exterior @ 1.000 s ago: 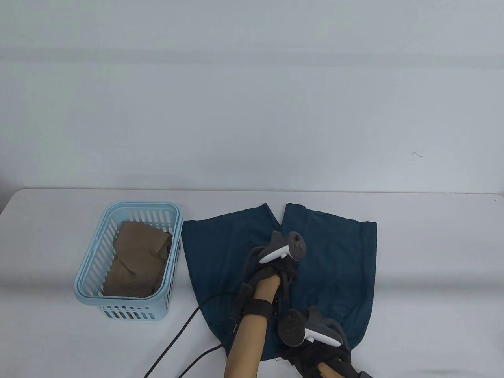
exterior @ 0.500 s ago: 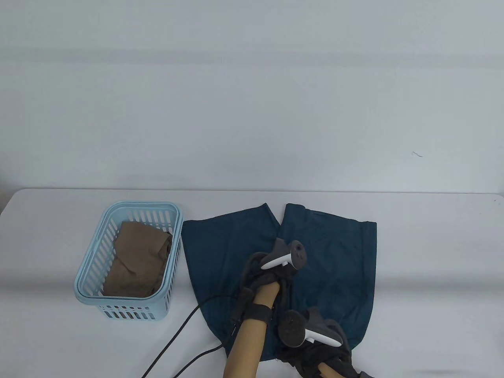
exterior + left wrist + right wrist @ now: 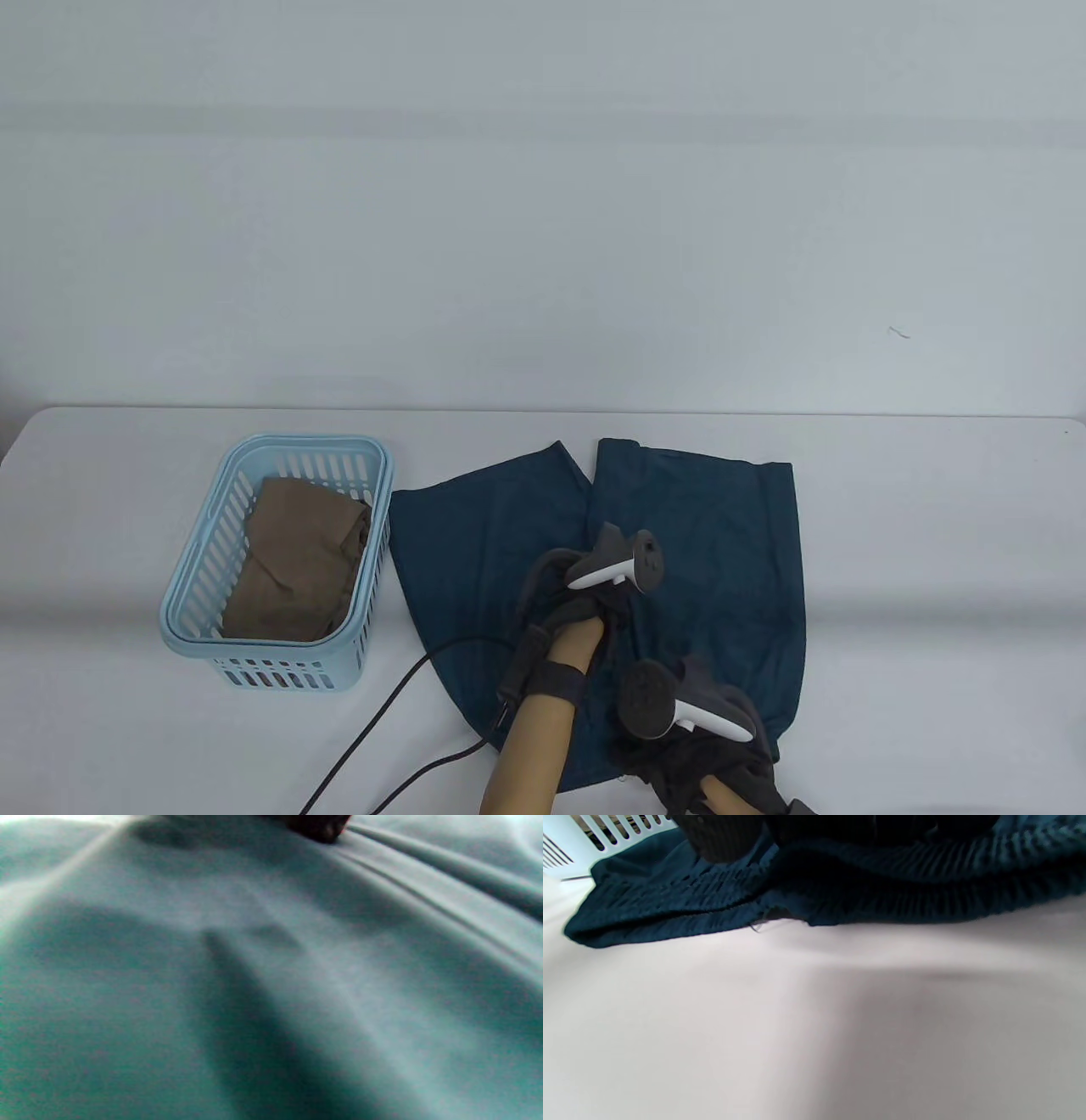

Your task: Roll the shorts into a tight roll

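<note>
The dark teal shorts lie spread flat on the white table, legs pointing away and waistband at the near edge. My left hand is on the fabric at the crotch. In the left wrist view a fingertip touches the cloth, and creases run out from it; whether it pinches is hidden. My right hand is at the middle of the waistband. In the right wrist view its fingers hold the ribbed waistband, which is bunched just above the table.
A light blue slotted basket stands left of the shorts with a brown garment inside; it also shows in the right wrist view. A black cable runs from my left wrist across the table's near left.
The shorts have slid a little to the left, and their leg ends have shifted. My left hand has drawn slightly toward me. My right hand has moved a little right and nearer.
</note>
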